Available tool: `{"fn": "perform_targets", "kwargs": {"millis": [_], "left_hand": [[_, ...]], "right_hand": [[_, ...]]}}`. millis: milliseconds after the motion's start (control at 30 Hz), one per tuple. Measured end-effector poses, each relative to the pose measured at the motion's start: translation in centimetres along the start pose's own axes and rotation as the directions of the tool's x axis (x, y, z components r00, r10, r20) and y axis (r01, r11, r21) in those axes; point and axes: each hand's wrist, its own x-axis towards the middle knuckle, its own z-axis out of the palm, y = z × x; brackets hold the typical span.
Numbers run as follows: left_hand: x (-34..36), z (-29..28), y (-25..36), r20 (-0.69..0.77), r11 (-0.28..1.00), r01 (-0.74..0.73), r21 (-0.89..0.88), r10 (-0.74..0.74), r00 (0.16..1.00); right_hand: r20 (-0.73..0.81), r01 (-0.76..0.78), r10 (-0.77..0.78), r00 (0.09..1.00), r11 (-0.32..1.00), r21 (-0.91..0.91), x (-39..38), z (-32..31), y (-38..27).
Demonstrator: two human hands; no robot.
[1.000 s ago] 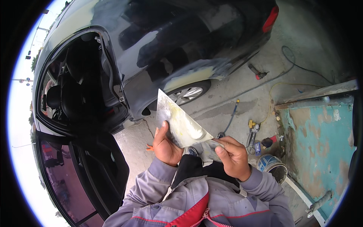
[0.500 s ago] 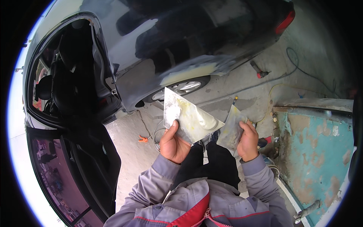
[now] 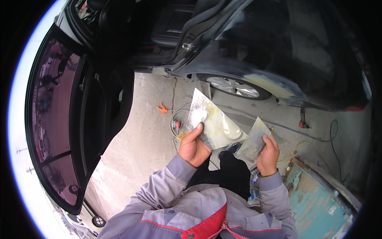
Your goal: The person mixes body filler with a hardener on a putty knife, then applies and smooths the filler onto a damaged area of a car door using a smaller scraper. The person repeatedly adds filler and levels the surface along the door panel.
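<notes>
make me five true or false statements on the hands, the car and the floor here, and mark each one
1. The left hand holds a pale plate with a creamy lump on it. True.
2. The right hand is empty. False: it grips a greyish sheet.
3. The car door stands open. True.
4. The car wheel has red spokes. False: they are silver.
5. An orange object lies on the floor. True.

You've got grey concrete floor [image 3: 137, 159] underfoot. On it: orange clip [image 3: 162, 108] to your left, coiled grey hose [image 3: 171, 122] near it, red-and-black tool [image 3: 303, 121] and yellow hose [image 3: 297, 146] right.
</notes>
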Motion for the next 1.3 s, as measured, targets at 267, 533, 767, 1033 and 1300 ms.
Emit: {"fn": "perform_targets", "kwargs": {"millis": [267, 533, 767, 1033, 1300], "left_hand": [[-7.0, -11.2, 7.8, -0.072, 0.983, -0.039, -0.178, 0.026, 0.997], [-11.2, -22.5, 16.8, -0.024, 0.996, 0.09, -0.003, -0.09, 0.996], [-11.9, -29.2, 25.4, -0.267, 0.948, 0.06, 0.313, 0.027, 0.963], [-6.6, -33.7, 33.2, -0.348, 0.934, -0.096, 0.344, 0.223, 0.911], [2.1, -46.4, 36.7, -0.431, 0.893, -0.298, 0.336, 0.427, 0.795]], "right_hand": [[0.132, -0.041, 0.058, 0.99, 0.992, -0.123, 0.0, 12.1, 6.9], [0.304, -0.32, 0.394, 0.867, 0.909, -0.267, -1.2, 23.2, 22.8], [0.348, -0.456, 0.62, 0.703, 0.769, -0.448, 1.0, 28.9, 33.3], [0.435, -0.426, 0.712, 0.552, 0.689, -0.587, 9.9, 34.5, 41.8], [0.206, -0.435, 0.697, 0.687, 0.621, -0.652, 25.8, 23.0, 60.1]]}}
